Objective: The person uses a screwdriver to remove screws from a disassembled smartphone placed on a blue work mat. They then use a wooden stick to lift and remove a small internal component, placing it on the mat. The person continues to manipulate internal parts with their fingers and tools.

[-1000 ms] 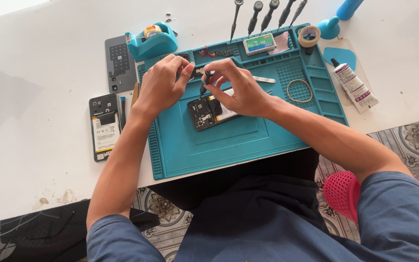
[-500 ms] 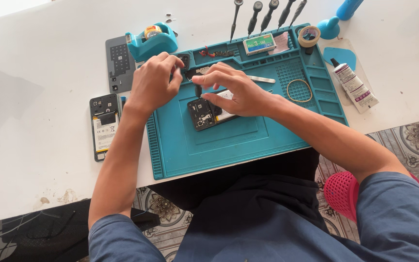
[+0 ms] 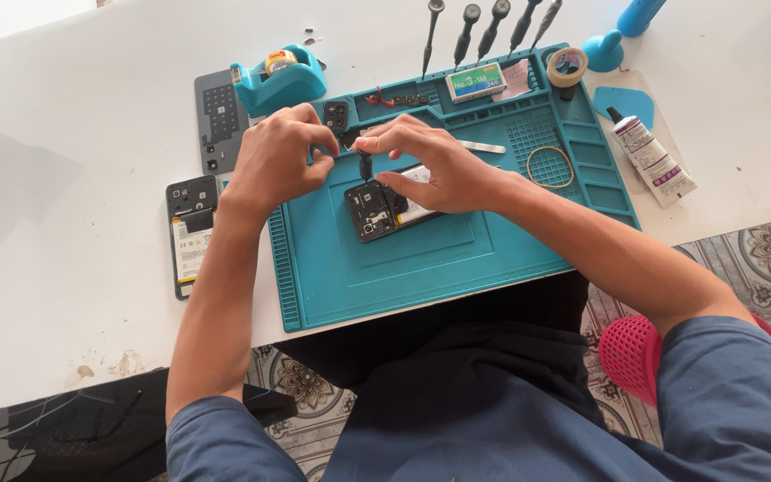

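You sit at a white table (image 3: 64, 161) whose near edge runs just past your forearms; bare tabletop spreads wide to your left. A teal repair mat (image 3: 421, 259) lies before you, its near half uncovered.

Your left hand (image 3: 277, 161) is curled, fingertips drawn together beside a small dark screwdriver (image 3: 365, 166). Your right hand (image 3: 430, 161) pinches that screwdriver between thumb and forefinger, holding it upright, tip down on an opened phone (image 3: 384, 207) lying near the mat's centre, just under both hands.

The mat's far compartments hold a small labelled box (image 3: 475, 82), a roll of tape (image 3: 567, 66) and a thin ring (image 3: 550, 166). Off the mat to the left sit a teal tape dispenser (image 3: 278, 82) and a second opened phone (image 3: 191, 234); a glue tube (image 3: 651, 161) lies to the right.
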Available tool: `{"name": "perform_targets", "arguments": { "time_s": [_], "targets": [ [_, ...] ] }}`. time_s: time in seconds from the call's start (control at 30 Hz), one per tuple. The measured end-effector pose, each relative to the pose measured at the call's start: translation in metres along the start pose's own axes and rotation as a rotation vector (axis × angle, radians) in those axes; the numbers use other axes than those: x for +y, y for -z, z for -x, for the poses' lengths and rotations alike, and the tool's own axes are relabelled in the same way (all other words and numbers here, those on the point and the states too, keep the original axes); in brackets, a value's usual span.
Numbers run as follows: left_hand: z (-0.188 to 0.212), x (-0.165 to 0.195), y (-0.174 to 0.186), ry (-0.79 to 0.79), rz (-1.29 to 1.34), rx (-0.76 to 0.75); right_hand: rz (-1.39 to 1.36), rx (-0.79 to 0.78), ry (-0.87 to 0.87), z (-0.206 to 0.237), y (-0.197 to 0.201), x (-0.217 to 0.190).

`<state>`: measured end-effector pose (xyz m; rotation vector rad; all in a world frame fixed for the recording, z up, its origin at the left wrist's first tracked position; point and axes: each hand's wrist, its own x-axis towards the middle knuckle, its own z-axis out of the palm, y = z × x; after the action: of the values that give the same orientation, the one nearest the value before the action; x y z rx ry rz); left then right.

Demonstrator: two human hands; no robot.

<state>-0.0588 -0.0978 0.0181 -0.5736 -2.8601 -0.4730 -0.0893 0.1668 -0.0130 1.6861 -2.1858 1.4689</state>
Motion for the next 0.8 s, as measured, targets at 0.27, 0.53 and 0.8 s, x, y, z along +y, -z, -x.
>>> {"name": "perform_targets", "arguments": {
  "time_s": [0.27, 0.53, 0.8],
  "targets": [
    [0.0011, -0.0003, 0.0017, 0.014, -0.01, -0.012, -0.014, 0.007, 0.051, -0.0002, -0.0006, -0.0011],
    [0.0008, 0.0041, 0.0046, 0.041, -0.031, -0.091, 0.029, -0.018, 0.019, -0.0003, 0.0006, -0.0027],
    [0.0024, 0.0062, 0.0059, 0.056, -0.041, -0.122, -0.041, -0.023, 0.001, -0.0025, -0.0015, -0.0061]
  ]
}}
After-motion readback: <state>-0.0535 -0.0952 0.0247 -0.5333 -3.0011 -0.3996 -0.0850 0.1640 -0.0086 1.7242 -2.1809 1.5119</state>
